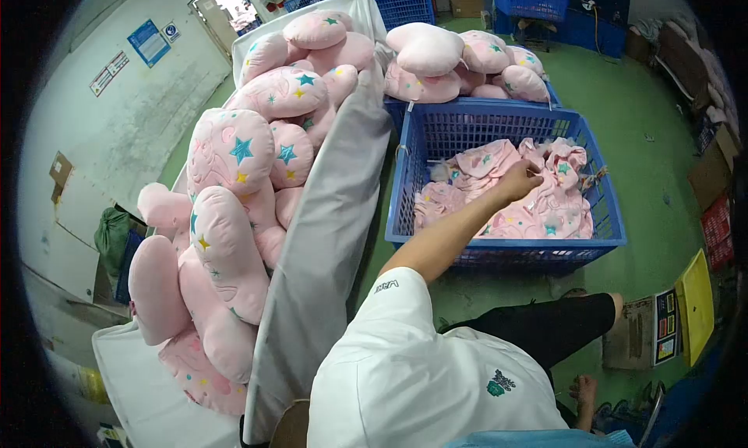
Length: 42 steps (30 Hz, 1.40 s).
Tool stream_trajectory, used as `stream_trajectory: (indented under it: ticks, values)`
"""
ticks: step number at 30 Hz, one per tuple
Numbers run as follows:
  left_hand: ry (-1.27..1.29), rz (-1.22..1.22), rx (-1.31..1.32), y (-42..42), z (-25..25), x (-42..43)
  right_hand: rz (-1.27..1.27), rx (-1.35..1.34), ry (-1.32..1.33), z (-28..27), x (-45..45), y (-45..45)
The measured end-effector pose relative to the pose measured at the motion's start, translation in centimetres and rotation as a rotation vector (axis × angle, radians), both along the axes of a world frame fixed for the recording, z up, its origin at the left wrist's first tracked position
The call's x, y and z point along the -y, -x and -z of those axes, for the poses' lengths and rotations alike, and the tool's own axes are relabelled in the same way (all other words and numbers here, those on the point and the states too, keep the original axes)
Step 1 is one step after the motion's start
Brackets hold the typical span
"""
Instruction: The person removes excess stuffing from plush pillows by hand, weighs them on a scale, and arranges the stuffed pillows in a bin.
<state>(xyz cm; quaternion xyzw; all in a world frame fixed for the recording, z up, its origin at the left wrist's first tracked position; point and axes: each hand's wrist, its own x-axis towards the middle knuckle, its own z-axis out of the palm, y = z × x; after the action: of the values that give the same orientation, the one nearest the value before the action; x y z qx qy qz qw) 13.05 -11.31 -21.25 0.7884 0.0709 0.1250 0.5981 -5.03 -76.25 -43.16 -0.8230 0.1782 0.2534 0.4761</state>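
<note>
My left hand (518,181) reaches into a blue plastic basket (499,249), its fingers pinched together at a pink fabric cover (565,164). Loose, flat pink covers with teal and yellow stars are heaped around it, and a little white stuffing (441,172) shows at the left of the heap. Low on the right, beside my body, is my right hand (584,389). Its fingers are curled, and whatever they may hold is too small to make out.
Stuffed pink pillows (230,152) pile up on a long surface with white cloth (327,191) to my left. Another basket behind holds more pillows (425,51). A cardboard box (629,335) and a yellow panel (695,308) stand on the green floor at right.
</note>
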Motion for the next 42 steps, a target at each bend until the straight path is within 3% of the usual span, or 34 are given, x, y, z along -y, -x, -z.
stream_trajectory:
  ticks: [6, 11, 13, 15, 17, 18, 19, 20, 21, 23, 25, 28, 34, 38, 39, 41, 42]
  values:
    - [-0.094, 0.084, -0.086, 1.3, 1.9, 2.6, 0.026, -0.040, -0.017, 0.0, -0.7, -0.1]
    - [-0.056, 0.032, -0.094, 2.8, 5.5, 0.4, -0.118, -0.058, 0.012, -0.1, -1.1, -1.2]
    - [-0.198, -0.032, -0.130, 5.1, 5.5, -0.3, -0.079, -0.073, 0.053, 1.6, -0.1, -0.8]
    - [-0.492, -0.166, 0.014, 6.6, 10.4, -1.9, -0.081, -0.057, 0.016, 1.7, 0.3, -0.3]
    - [-0.758, -0.287, -0.027, 9.5, 10.2, -2.8, -0.109, -0.040, -0.032, -0.9, -1.1, -0.1]
    - [-0.724, -0.286, 0.080, 10.7, 11.8, -4.2, -0.113, -0.041, -0.064, -2.2, -1.8, -0.1]
    - [-0.738, -0.288, -0.031, 11.6, 14.1, -5.2, -0.219, 0.038, 0.018, -2.8, -1.7, -0.1]
    - [-0.740, -0.208, -0.288, 12.6, 13.6, -5.0, -0.118, 0.036, 0.029, -4.6, -3.5, 0.0]
    - [-0.680, -0.075, -0.375, 14.0, 13.5, -5.0, -0.016, 0.031, 0.038, -6.1, -4.9, -0.4]
    - [-0.965, 0.033, -0.600, 14.9, 14.2, -4.0, -0.193, 0.107, 0.001, -5.6, -3.8, -2.5]
    - [-0.884, -0.017, -0.623, 13.8, 13.3, -2.8, -0.056, 0.175, -0.025, -14.1, -9.5, -3.2]
    - [-0.823, 0.028, -0.586, 10.9, 13.6, -0.3, -0.001, 0.182, -0.110, -16.2, -11.6, -4.2]
    - [-0.879, 0.074, -0.625, 5.3, 11.5, 3.8, -0.049, 0.019, -0.194, -6.8, -9.6, -3.7]
    - [-0.962, 0.059, -0.679, 4.1, 12.1, 5.8, -0.380, -0.141, 0.232, -2.4, -10.4, -4.5]
    - [-0.962, 0.053, -0.661, 4.2, 12.2, 5.6, -0.395, -0.156, 0.214, -2.7, -11.1, -5.7]
    - [-0.956, 0.038, -0.630, 3.9, 12.1, 5.7, -0.227, -0.098, -0.219, -4.8, -12.1, -8.0]
    - [-0.963, 0.030, -0.657, 3.4, 12.1, 5.7, -0.241, -0.119, -0.232, -4.6, -11.7, -8.4]
